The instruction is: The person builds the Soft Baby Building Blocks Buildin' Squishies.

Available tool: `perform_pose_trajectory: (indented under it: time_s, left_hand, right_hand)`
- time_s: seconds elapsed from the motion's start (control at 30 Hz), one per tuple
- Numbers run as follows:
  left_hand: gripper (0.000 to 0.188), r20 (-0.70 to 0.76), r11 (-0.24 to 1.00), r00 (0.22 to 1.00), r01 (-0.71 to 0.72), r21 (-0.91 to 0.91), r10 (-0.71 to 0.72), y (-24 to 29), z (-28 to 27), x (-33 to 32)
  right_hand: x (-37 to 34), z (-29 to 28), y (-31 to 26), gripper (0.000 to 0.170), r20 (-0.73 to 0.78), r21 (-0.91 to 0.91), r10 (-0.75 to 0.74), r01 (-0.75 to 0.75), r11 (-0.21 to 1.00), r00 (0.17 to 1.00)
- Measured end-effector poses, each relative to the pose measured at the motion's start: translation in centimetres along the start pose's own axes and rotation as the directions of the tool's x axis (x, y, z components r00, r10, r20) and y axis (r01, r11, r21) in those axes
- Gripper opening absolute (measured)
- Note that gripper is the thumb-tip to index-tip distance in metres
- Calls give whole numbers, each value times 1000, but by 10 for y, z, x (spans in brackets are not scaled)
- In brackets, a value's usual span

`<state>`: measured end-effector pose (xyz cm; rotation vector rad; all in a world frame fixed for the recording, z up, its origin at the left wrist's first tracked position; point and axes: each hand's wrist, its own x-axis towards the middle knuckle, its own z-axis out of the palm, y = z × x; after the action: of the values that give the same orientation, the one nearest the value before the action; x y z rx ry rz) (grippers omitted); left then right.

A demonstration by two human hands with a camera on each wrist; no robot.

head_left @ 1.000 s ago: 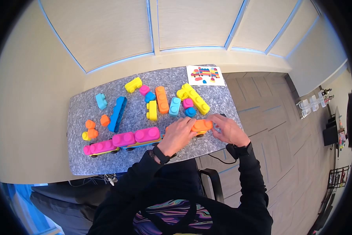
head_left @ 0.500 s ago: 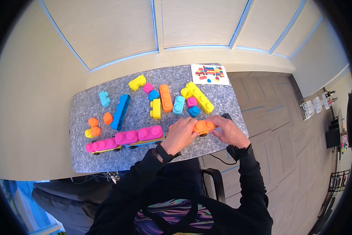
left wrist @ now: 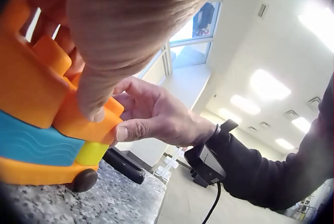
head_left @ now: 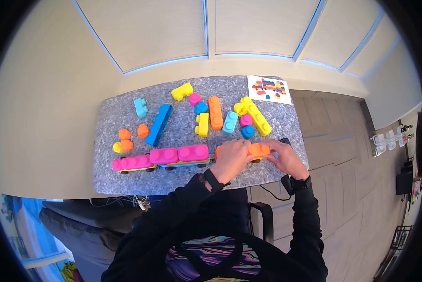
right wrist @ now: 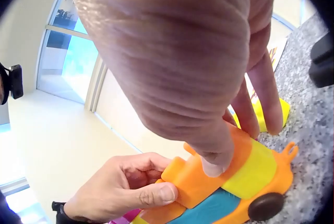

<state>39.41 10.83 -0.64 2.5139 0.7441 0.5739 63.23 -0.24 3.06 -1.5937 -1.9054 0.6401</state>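
Both hands (head_left: 232, 159) seemingly gripping orange blocks (head_left: 259, 151).

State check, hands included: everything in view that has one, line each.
Left hand, gripping orange-topped car
Right hand, gripping same car
Orange-topped car, upright, wheels down
Middle car, upright, pink blocks on top
End car, upright, pink-topped
Long blue block, on its side
Long orange block, studs up
Picture card, flat, print up
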Motion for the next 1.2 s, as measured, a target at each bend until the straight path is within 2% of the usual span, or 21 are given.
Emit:
perform_pose_trajectory:
  time_s: [0.2,0.27,0.4,0.5,0.53,0.6,0.63,0.67,0.7,0.73,0.8,0.83,0.93,0.97,1.03,1.07,1.13,1.17,1.2]
  left_hand:
    - [41,6,998,999,-37,54,36,2,-6,-1]
    - [39,47,993,992,-116,22,115,-2,-20,-1]
    - [30,43,996,996,-78,51,75,-12,-97,21]
    - [30,109,990,992,-74,122,61,-44,-149,61]
    - [30,108,989,992,-77,123,64,-65,-156,75]
    - [39,303,947,951,-155,281,66,-112,-151,95]
    - [39,302,946,951,-159,281,70,-125,-146,100]
    - [46,398,948,907,2,318,-135,-135,-141,104]
    - [53,477,916,814,154,371,-330,-145,-135,106]
    - [53,479,917,815,149,370,-326,-153,-128,105]
    - [66,538,876,731,169,451,-419,-166,-113,100]
    - [66,544,878,730,163,450,-414,-174,-106,98]
    - [71,604,823,570,283,493,-558,-186,-91,97]
    - [71,606,824,570,281,491,-555,-192,-87,96]
    - [70,643,825,524,429,367,-559,-197,-86,94]
    - [70,643,826,525,430,365,-558,-196,-87,94]
    - [74,663,765,459,579,283,-592,-195,-92,92]
    - [74,661,765,461,578,282,-592,-201,-89,91]
    - [77,703,724,411,656,214,-580,-209,-85,89]
  right_hand:
    - [-2,2,3,48,-12,-7,-13,13,1000,1000]
    - [-1,2,4,48,-20,-2,-20,20,1000,1000]
    - [-3,3,5,50,-22,-38,-29,28,999,999]
    - [-4,3,6,51,-31,-13,-30,30,999,999]
    - [-4,3,6,51,-34,-15,-31,31,999,999]
    - [-3,2,6,51,-30,-23,-46,45,999,999]
    - [-3,2,4,51,-33,-26,-45,44,999,998]
    - [-4,2,3,51,-29,-26,-32,32,999,999]
    - [-4,1,2,51,-24,-26,-19,18,1000,1000]
    - [-4,2,2,51,-28,-27,-16,15,1000,999]
    - [-5,3,3,52,-32,-30,-28,27,999,999]
    - [-6,4,4,52,-36,-29,-22,21,999,999]
    - [-7,3,3,50,-49,-41,-44,42,998,998]
    - [-6,1,1,50,-45,-38,-44,42,998,998]
    - [-6,0,-1,50,-40,-38,-44,43,998,998]
    - [-6,1,0,50,-34,-33,-31,30,999,999]
    - [-6,1,2,50,-29,-30,-21,20,999,999]
    - [-6,1,3,50,-28,-28,-23,22,999,999]
    - [-6,2,4,51,-28,-27,-25,24,999,999]
